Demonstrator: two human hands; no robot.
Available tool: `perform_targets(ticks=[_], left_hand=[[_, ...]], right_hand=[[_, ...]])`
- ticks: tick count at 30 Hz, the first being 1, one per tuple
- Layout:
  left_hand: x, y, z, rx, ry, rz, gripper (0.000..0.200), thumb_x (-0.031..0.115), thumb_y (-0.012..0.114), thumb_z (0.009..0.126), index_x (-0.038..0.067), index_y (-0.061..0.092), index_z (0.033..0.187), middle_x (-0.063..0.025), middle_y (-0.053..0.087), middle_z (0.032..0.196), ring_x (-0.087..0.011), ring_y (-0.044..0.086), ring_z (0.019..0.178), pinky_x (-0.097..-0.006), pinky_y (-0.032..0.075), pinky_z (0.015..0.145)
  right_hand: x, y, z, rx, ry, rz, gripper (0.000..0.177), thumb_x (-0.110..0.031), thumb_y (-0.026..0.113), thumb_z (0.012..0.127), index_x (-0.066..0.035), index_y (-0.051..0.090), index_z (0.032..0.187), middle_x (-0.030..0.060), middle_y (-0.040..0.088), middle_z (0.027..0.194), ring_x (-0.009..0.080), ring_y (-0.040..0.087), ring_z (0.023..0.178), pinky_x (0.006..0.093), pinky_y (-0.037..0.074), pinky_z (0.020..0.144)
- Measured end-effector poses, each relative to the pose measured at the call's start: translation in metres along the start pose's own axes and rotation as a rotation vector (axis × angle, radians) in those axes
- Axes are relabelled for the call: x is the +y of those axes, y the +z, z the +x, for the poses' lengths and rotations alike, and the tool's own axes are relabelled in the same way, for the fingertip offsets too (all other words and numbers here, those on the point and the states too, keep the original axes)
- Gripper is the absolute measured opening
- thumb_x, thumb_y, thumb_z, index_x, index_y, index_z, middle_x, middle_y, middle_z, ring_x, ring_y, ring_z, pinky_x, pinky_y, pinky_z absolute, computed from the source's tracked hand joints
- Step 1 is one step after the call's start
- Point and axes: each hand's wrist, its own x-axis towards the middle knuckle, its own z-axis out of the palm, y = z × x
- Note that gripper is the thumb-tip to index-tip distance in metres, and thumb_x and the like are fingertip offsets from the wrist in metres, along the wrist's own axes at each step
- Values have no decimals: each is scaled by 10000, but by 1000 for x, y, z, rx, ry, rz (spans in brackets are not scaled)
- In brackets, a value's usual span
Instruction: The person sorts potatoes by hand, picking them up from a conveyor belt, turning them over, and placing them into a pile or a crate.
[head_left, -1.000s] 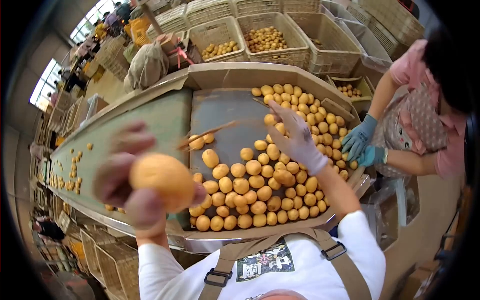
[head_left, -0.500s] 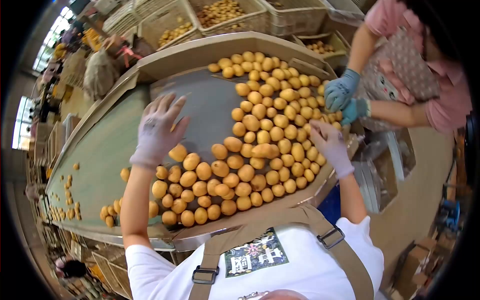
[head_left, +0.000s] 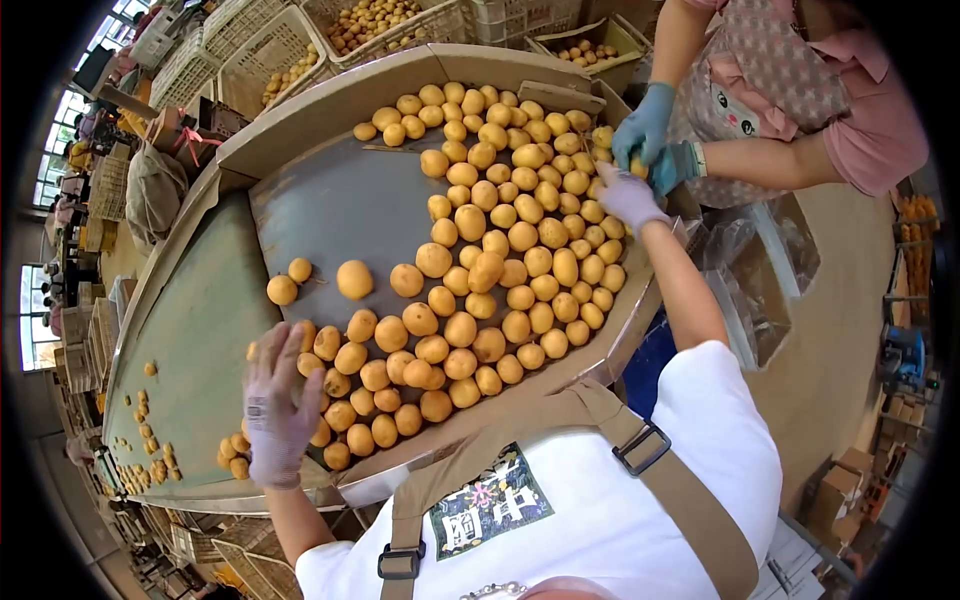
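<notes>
Many round yellow-brown potatoes (head_left: 522, 236) lie spread over a grey sorting table (head_left: 320, 205) at the end of a green belt (head_left: 200, 330). My left hand (head_left: 280, 410), in a thin white glove, is open with its fingers stretched up, beside the potatoes at the left edge of the pile. Its palm side is partly turned away, and I see nothing held. My right hand (head_left: 630, 198), gloved alike, reaches over the far right edge of the pile, fingers outstretched on or just above the potatoes there. It is close beside a co-worker's gloved hands.
A co-worker's blue-gloved hand (head_left: 646, 128) and second glove (head_left: 678, 166) are at the right corner, around a potato. A raised board rim (head_left: 340, 118) borders the table. Crates of potatoes (head_left: 372, 48) stand behind it. A box with plastic bags (head_left: 745, 285) sits at the right.
My left hand has moved down and left, from above the grey surface to the pile's left edge. My right hand has moved farther away, towards the co-worker's hands. The camera view has shifted.
</notes>
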Motion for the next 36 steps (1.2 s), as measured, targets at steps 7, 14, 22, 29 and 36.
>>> perform_targets(ticks=[7,14,22,29,36], left_hand=[[36,12,-3,-56,140,-131,540,213,713,874,76,598,1384,-178,577,1391,-399,531,1296,-494,420,1093],[57,29,-8,-166,165,-280,494,156,737,833,65,644,1309,-169,584,1380,-396,523,1311,-485,421,1104],[24,72,9,-372,396,-18,367,304,746,825,195,737,1175,-188,457,1517,-409,450,1364,-527,343,1149],[-20,50,3,-55,7,230,462,334,674,906,172,649,1337,-213,492,1496,-440,419,1397,-536,322,1153],[44,25,-23,-81,106,-60,569,296,706,900,189,568,1441,-163,496,1498,-416,456,1377,-502,390,1122]], right_hand=[[22,-10,-32,29,-203,628,330,-191,628,956,-6,654,1228,119,720,1112,236,668,1068,347,503,931],[134,-86,-170,92,97,749,366,-86,626,946,-5,633,1303,67,668,1080,164,633,975,286,503,878],[-53,22,-138,107,-422,181,613,-375,593,979,-48,450,1478,222,466,1501,382,420,1411,469,279,1194],[-156,11,-141,-247,-629,577,529,-446,574,983,-136,582,1411,254,421,1524,397,434,1377,506,326,1125],[-179,40,-109,-408,-831,458,484,-449,550,1002,-198,586,1414,185,317,1616,420,311,1467,639,200,1159]])
